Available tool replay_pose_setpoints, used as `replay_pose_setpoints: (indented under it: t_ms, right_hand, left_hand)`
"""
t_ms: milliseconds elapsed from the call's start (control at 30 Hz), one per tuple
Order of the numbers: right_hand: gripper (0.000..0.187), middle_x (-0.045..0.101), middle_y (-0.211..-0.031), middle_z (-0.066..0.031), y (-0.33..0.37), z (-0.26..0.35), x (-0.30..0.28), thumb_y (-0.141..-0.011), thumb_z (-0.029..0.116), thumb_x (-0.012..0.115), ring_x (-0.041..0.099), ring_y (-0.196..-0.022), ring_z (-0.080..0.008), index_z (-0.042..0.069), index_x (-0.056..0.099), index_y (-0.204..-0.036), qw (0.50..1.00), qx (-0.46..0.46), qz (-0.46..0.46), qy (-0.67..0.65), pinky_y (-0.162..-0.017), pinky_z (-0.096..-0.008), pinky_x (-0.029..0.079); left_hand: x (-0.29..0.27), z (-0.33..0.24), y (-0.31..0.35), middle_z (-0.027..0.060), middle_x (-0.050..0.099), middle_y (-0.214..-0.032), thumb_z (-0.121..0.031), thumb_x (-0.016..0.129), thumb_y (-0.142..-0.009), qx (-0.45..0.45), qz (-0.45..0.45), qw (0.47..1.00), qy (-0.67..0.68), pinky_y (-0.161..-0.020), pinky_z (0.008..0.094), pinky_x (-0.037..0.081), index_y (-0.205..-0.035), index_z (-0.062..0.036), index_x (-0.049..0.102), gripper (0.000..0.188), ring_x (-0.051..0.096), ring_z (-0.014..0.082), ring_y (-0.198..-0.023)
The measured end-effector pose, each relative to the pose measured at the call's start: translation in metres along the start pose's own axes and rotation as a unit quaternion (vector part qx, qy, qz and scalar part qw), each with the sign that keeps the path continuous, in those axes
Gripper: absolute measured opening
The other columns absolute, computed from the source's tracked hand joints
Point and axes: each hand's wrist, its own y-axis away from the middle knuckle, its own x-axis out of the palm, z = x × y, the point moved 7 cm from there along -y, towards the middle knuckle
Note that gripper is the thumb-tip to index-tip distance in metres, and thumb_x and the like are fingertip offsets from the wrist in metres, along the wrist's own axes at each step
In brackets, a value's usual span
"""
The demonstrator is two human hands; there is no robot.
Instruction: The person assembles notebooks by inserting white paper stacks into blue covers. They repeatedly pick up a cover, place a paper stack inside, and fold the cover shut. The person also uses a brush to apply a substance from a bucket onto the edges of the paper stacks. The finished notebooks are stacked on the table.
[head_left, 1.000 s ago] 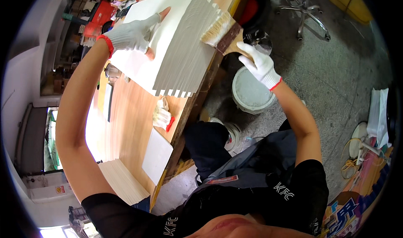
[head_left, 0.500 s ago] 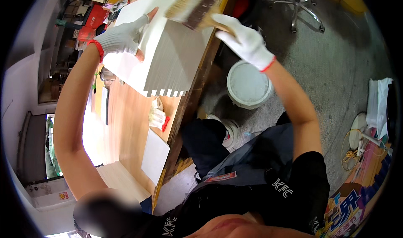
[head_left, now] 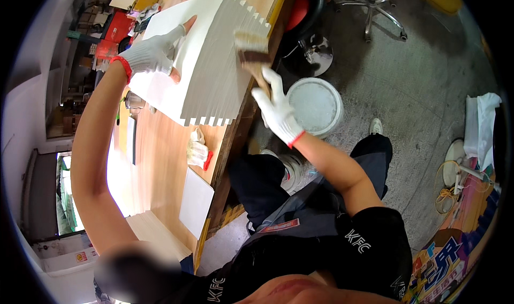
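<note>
A tall stack of white sheets (head_left: 214, 76) stands at the table's edge, its layers stepped at both ends of the side that faces the floor. My left hand (head_left: 152, 53), in a white fingertip-less glove with a red cuff, lies on the stack's top with thumb and fingers spread. In my gloved right hand (head_left: 277, 108) is a wide flat brush (head_left: 254, 56), gripped by its wooden handle. Its pale bristles are against the layered side of the stack, slightly blurred. Below that arm, a white bucket (head_left: 317, 107) of whitish liquid stands on the floor.
On the wooden table (head_left: 155, 167) lie a spare glove (head_left: 197, 150) and a white board (head_left: 196, 203). Another pale stack (head_left: 155, 230) is at the near end. A round-based stool (head_left: 316, 55) and a wheeled chair base (head_left: 371, 9) stand beyond the bucket.
My right hand has come down and nearer with the brush, from the stack's far upper corner to the middle of its side. My left hand stays on top.
</note>
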Motion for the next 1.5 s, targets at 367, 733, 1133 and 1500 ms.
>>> replay_pose_setpoints:
  t_ms: [367,733,1133,1500]
  right_hand:
    - [0.051,0.053,-0.088,-0.0039,0.004,0.037,-0.011,-0.097,0.011,0.049,0.041,-0.046,-0.006,0.013,0.03,-0.144,0.985,-0.024,0.062,-0.16,-0.034,-0.0232,0.033]
    - [0.054,0.058,-0.098,-0.0074,0.001,0.044,-0.013,-0.095,0.007,0.05,0.041,-0.043,-0.0057,0.01,0.029,-0.144,0.988,0.029,0.032,-0.149,-0.035,-0.0208,0.034]
    - [0.061,0.066,-0.106,-0.0193,0.15,0.081,0.071,-0.091,0.015,0.061,0.068,-0.071,-0.0326,0.002,0.033,-0.143,0.967,-0.193,0.122,0.116,-0.062,-0.038,0.055]
    - [0.056,0.065,-0.111,-0.0232,0.016,0.069,0.007,-0.094,0.022,0.056,0.069,-0.085,-0.0328,0.013,0.03,-0.142,0.991,-0.051,0.03,0.123,-0.074,-0.0407,0.055]
  left_hand:
    - [0.001,0.003,0.002,0.0183,0.064,-0.111,-0.01,0.085,-0.052,-0.05,0.041,0.998,-0.015,-0.091,0.0338,0.046,-0.158,-0.0219,0.006,0.133,0.058,0.0292,-0.098]
    - [0.006,0.005,0.002,0.0194,0.061,-0.12,-0.009,0.084,-0.054,-0.025,0.049,0.998,0.037,-0.095,0.0343,0.045,-0.158,-0.0224,0.009,0.129,0.056,0.0319,-0.106]
    - [0.01,0.007,0.008,0.0177,0.06,-0.126,-0.002,0.085,-0.053,-0.032,0.047,0.996,0.068,-0.099,0.0372,0.045,-0.158,-0.0267,0.01,0.131,0.058,0.0305,-0.113]
    - [0.013,0.04,0.006,0.0188,0.06,-0.127,-0.013,0.087,-0.05,-0.114,0.093,0.983,0.11,-0.105,0.0391,0.042,-0.157,-0.0189,0.015,0.129,0.055,0.0309,-0.12]
